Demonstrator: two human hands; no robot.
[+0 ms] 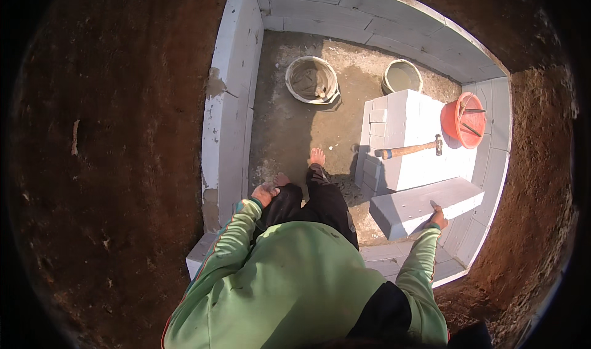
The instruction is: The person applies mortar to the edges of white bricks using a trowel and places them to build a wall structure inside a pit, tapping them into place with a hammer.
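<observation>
My right hand (pixel 437 218) grips the near edge of a long white concrete block (pixel 425 204). One finger or the thumb lies on its top face, and the other fingers are mostly hidden. The block is tilted beside a stack of similar blocks (pixel 422 118). At my left thigh, my left hand (pixel 266 194) is closed on the dark trouser leg (pixel 284 205), its fingertips partly hidden. On the stack lie a hammer (pixel 409 149) with a wooden, blue-ended handle and an orange bucket (pixel 463 122) with thin tools in it.
White block walls (pixel 237 103) surround me on the left, back and right. A bucket of grey mortar (pixel 311 80) stands on the damp floor ahead, and a second pale bucket (pixel 402 77) is behind the stack. Brown soil (pixel 111 164) lies outside the walls.
</observation>
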